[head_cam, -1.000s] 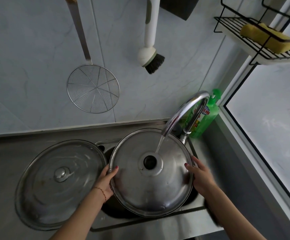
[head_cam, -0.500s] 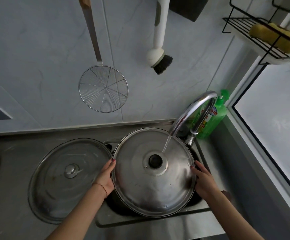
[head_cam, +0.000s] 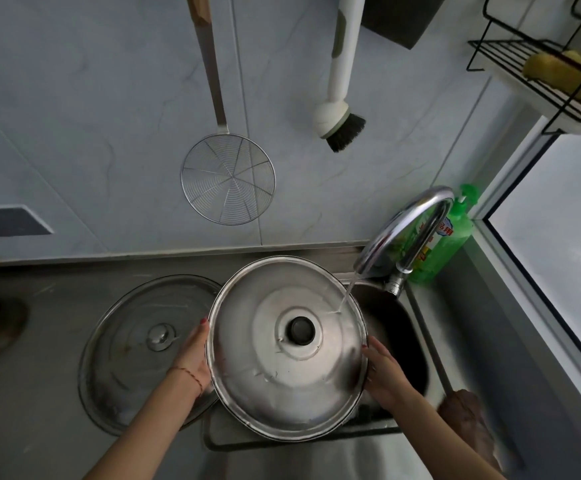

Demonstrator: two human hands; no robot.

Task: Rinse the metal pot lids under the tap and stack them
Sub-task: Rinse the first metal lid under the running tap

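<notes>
The big metal lid [head_cam: 287, 348] is up over the sink [head_cam: 405, 337], domed side facing the camera, dull steel with a raised ring round a dark knob [head_cam: 301, 330] at its middle. Water droplets and streaks show on the lower dome. The stream [head_cam: 346, 294] from the curved chrome tap [head_cam: 403, 230] lands on the lid's upper right shoulder, just inside the rim.

The left hand [head_cam: 193, 355] grips the lid's left edge, thumb up along the rim and fingers hidden behind. The right hand [head_cam: 384, 374] grips the right edge, fingers curled round the rim. A thin red string bracelet [head_cam: 192, 374] sits on the left wrist.

Edges now: the held lid's left rim overlaps the right side of a second lid [head_cam: 143, 348], which lies flat on the steel surface [head_cam: 39, 393], knob up, wet smears across it. To the right of the held lid the dark sink bowl is open. The tap's base stands just beyond the sink's far right corner, with a green soap bottle [head_cam: 455, 233] right behind it by the window frame.

On the pale marbled wall tiles hang a round wire skimmer [head_cam: 228, 178] with a long handle and a white dish brush [head_cam: 339, 123] with dark bristles. At top right, a black wire rack [head_cam: 538, 84] carries a yellow sponge [head_cam: 566, 74]. A brownish cloth [head_cam: 469, 415] lies at the sink's near right edge, blurred.
</notes>
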